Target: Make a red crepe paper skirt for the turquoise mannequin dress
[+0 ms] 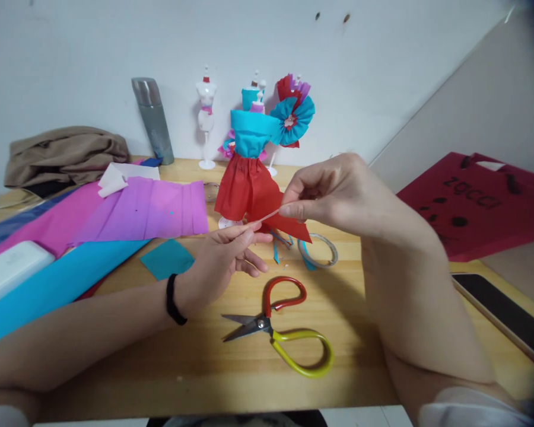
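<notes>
Your forearms [422, 296] nearest the camera; thin strip [269, 216] held between both hands.
Your right hand [333, 198] pinches one end, thumb against index; your left hand [222, 252] pinches the other, its remaining fingers loosely apart. Strip runs straight, before a red skirt [238, 187] under a turquoise bodice [253, 135]. Nearer you, scissors [261, 324] lie on the table [182, 373], blades parted; purple paper [160, 209] lies to the left.

The strip [269, 216] between your left hand [225, 255] and right hand [331, 193] is too thin to identify; side edges crop the phone [507, 314] and white box [13, 270]; the dress [253, 133] partly hides a mannequin [249, 98].
</notes>
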Available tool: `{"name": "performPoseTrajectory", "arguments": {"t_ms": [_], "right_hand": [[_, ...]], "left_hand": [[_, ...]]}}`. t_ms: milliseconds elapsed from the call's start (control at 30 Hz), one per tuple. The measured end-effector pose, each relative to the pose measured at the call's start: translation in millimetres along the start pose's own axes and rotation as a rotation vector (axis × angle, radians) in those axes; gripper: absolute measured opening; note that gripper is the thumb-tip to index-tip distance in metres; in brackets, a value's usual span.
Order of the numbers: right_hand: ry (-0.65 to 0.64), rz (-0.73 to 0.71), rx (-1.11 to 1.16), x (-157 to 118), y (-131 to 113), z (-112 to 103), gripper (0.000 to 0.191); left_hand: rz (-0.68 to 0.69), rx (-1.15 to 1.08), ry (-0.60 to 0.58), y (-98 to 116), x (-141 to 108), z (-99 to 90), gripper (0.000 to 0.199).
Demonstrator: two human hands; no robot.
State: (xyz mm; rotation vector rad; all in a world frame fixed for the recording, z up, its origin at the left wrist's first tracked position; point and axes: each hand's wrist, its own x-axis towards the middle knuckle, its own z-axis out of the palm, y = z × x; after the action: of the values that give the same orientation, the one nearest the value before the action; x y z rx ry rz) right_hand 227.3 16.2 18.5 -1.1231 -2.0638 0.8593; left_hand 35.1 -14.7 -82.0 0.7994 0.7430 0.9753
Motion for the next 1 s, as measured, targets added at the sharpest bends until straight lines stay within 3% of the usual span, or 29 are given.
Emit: {"name": "performPoseTrajectory", "arguments": {"t_ms": [133,333,500,600,800,1000], "right_hand": [[-0.027,-0.005,0.004,-2,-2,2,0.029],[-0.038,0.02,-0.073,-1,-9,8,0.027],[-0.035,0.033,-0.016,-9,-12,0,0.027],[-0.109,0.029,-0.024,-12,-11,-9,0.025],[-0.435,-0.166,-0.209,6,4,-1,0.018],[-0.444,-0.273,-0.309,17,16,19,0.019]], "left_hand": [[-0.009,-0.002,0.011,3,0,1.0,0.016],[-0.046,-0.056,0.047,10,0,3.8,0.017],[-0.14,-0.143,0.215,2,13,-13.5,0.014],[-0.113,-0.158,0.279,-4,26,-25.6,0.004],[0.001,-0.127,0.164,-8,42,-24.7,0.009],[0.046,-0.181,0.085,-14,44,-23.0,0.015]]}}
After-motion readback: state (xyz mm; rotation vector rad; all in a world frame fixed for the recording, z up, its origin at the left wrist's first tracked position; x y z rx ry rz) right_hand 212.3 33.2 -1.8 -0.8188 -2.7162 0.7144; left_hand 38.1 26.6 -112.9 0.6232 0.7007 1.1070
